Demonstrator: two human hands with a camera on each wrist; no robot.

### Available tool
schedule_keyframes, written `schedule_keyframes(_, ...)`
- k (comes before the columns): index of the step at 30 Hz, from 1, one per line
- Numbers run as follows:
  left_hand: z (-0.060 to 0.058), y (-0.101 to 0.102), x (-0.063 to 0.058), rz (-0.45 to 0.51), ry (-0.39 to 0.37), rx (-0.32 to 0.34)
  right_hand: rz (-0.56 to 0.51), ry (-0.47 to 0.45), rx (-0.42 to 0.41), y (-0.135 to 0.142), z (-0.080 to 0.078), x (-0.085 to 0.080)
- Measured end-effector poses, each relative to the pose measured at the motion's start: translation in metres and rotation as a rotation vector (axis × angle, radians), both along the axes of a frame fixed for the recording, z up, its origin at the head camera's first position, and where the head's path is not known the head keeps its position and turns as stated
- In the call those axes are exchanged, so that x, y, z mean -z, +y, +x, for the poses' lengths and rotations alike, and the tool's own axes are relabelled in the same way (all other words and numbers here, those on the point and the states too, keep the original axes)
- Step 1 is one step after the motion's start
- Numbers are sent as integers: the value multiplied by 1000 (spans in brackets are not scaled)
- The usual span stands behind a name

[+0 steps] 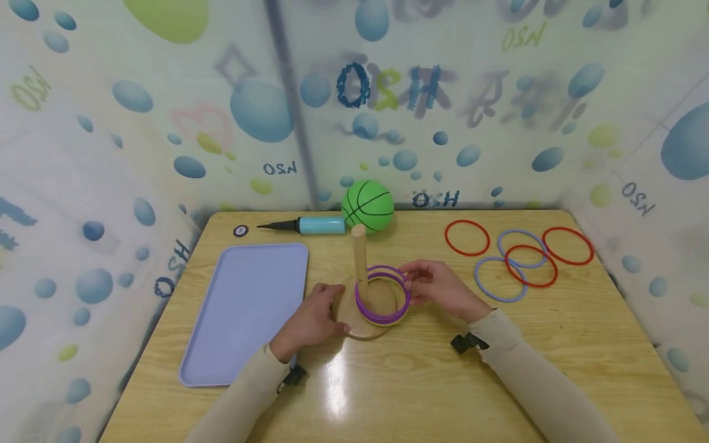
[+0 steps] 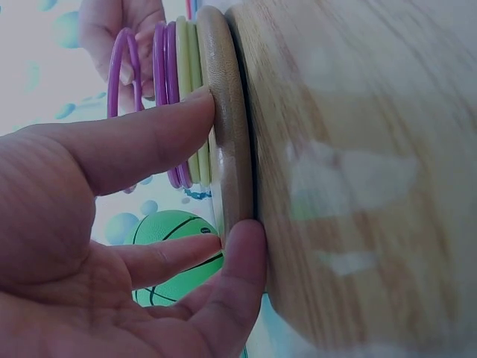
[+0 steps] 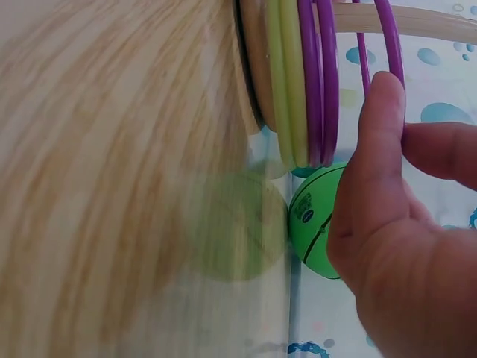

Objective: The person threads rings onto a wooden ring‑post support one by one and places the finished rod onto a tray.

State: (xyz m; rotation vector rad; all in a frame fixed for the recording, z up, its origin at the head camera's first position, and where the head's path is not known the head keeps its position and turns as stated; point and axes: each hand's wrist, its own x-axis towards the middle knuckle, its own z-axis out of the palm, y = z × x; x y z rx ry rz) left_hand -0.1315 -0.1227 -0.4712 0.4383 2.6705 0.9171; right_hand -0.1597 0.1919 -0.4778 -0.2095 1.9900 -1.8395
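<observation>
Purple ring (image 3: 391,37), upper right in the right wrist view: my right hand (image 3: 391,224) pinches it, thumb and finger nearly closed, looped round the wooden peg (image 3: 440,22), apart from the stacked purple and yellow rings (image 3: 292,89). My hand hides part of the green ball (image 3: 309,224). In the left wrist view, my left hand (image 2: 82,276), moderately spread, grips the wooden base (image 2: 229,112) by its rim, upper centre. Head view: a pale tray (image 1: 249,301) left of centre, a pump (image 1: 321,225) near centre, red rings (image 1: 467,255) and blue rings (image 1: 503,300) at right.
</observation>
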Motion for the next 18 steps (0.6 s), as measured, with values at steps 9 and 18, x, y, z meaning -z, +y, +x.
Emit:
schedule_keyframes(9, -1, -1, 1, -4, 1, 4, 76, -1, -3, -2, -2, 4)
schedule_keyframes(18, 0, -2, 1, 7, 5, 6, 176, 35, 35, -6, -4, 7)
